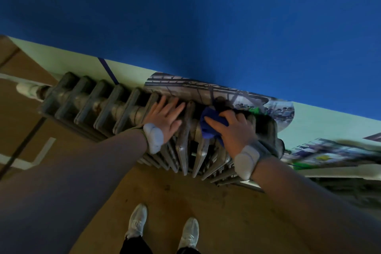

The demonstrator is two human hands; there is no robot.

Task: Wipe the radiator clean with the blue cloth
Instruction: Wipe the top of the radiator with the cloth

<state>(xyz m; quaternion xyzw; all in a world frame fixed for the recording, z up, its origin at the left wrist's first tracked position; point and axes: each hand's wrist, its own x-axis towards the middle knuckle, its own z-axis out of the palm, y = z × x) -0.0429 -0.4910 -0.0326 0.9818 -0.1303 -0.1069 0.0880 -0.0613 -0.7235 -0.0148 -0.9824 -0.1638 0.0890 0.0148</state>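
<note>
Both arms reach forward and down over the top of a grey ribbed radiator (115,107), seen from above. Left hand (165,116) lies flat on the radiator's top, fingers straight and slightly spread, palm down, holding nothing; a pale padded band (153,137) wraps the wrist, and a greyish sleeve (86,163) covers the forearm. Right hand (233,128) is further right on the same top edge, fingers curled over a bunched blue cloth (208,128), gripping it and pressing it onto the fins; the cloth spills out left of and below the fingers. A matching pale band (246,161) sits on the right wrist; the right forearm is bare. The two hands are near each other but apart, a couple of fins between them. Radiator metal is dull, with rust-coloured patches along the upper pipe toward the left end, where a white pipe (28,88) joins it. Behind it, a pale lower wall (68,62) with blurred printed pictures (226,93); above that, a deep blue wall (185,16). Floor (156,189) is brown, with pale tape lines (41,153) on the left. Two white shoes (138,220) stand at the bottom edge, toes toward the radiator.
</note>
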